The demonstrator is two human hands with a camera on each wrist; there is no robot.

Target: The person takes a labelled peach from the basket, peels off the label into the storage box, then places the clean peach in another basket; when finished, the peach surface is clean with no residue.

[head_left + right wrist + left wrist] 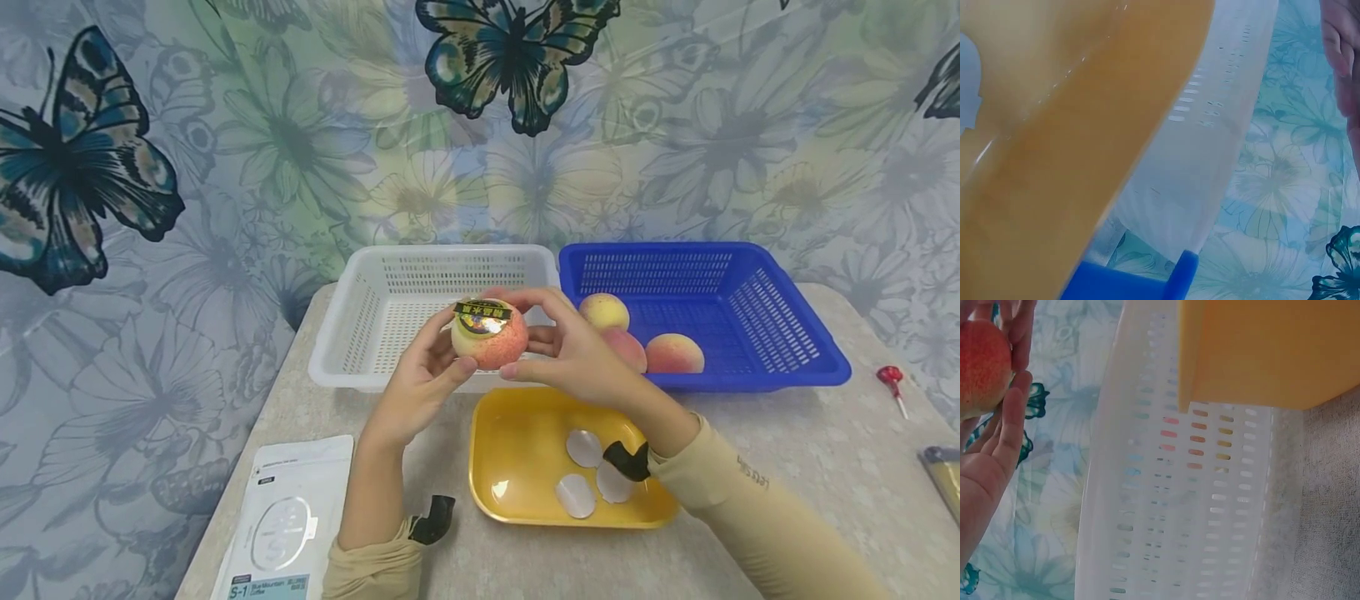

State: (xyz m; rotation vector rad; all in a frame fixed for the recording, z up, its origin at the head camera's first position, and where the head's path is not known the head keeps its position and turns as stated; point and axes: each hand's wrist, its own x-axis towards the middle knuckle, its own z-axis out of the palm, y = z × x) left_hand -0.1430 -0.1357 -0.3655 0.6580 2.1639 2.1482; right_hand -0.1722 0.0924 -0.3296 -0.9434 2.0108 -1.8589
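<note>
Peach (491,340) in both hands — blue basket (795,333) holds three peaches (673,353).

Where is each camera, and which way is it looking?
Head: worn on the person's head, looking forward and down at the table; shows the left hand and right hand holding a stickered peach, plus both forearms.
Left wrist: on the left wrist, looking past the palm at the white basket and yellow tray; shows the left hand's fingers and the peach.
Right wrist: on the right wrist, looking across the yellow tray, white basket and blue basket; only fingertips show at the edge.
Shared: all three see the white basket and yellow tray.
</note>
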